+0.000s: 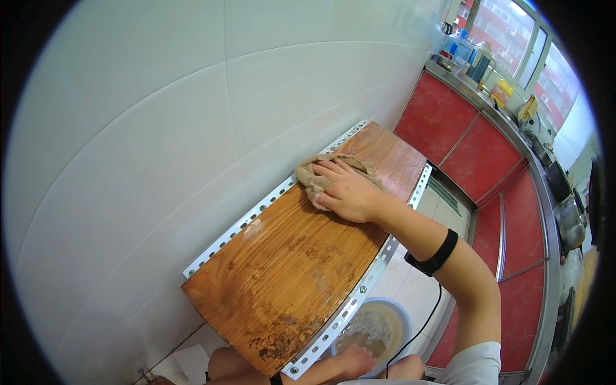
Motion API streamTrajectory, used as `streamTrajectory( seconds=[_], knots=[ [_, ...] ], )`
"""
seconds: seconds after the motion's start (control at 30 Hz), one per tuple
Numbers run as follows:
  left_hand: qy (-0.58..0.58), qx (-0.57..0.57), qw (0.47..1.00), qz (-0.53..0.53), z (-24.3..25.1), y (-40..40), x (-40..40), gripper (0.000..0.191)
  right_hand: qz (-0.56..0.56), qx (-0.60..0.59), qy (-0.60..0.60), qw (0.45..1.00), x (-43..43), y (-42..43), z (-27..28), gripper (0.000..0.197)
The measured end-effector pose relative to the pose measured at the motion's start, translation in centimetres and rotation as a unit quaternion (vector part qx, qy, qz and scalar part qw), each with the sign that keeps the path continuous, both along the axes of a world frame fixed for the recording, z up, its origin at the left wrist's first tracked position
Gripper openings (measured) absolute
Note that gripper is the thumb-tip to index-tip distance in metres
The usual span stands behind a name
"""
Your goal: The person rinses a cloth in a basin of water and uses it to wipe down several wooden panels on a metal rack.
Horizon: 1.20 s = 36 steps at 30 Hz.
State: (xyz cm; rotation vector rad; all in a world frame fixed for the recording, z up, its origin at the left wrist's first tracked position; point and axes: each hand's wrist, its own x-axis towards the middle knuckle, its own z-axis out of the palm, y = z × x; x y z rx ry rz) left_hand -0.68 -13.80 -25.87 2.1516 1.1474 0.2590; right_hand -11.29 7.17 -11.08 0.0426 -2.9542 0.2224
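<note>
My right hand presses a tan cloth flat on a wooden board shelf, toward its far end. Perforated white metal angle strips run along both long edges of the board. Dark stains and worn patches mark the near end. Below the shelf's near edge, my left hand hangs at the rim of a blue basin that holds murky, foamy water. The left fingers are partly blurred, and whether they hold anything cannot be told.
A white tiled wall runs along the shelf's left side. Red kitchen cabinets with a metal-edged counter curve around the right, bearing bottles, a jug and pans. A black cable hangs beside the basin, above the pale floor tiles.
</note>
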Motion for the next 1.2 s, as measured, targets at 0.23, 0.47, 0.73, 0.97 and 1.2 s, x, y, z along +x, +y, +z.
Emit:
streamTrajectory(
  seconds=[0.23,0.47,0.73,0.97,1.2],
  knots=[
    [-0.042,0.042,0.997,0.056,-0.3,0.8,0.7,0.016,0.014,0.007,-0.007,1.000,-0.6,1.7,-0.1,0.031],
    [-0.017,0.068,0.995,0.066,-4.5,2.3,6.4,0.024,-0.048,0.055,0.067,0.995,4.4,5.9,-2.0,0.032],
    [-0.183,0.184,0.961,0.100,-9.6,1.6,10.4,0.028,-0.196,0.087,0.034,0.976,7.2,9.9,-2.8,0.034],
    [-0.096,0.122,0.986,0.063,-6.2,2.6,10.8,0.027,-0.232,0.125,-0.075,0.962,6.9,14.4,-3.5,0.043],
    [-0.056,0.097,0.992,0.061,-5.1,3.8,9.8,0.026,-0.280,0.087,-0.126,0.948,7.0,17.4,-2.8,0.050]
  ],
)
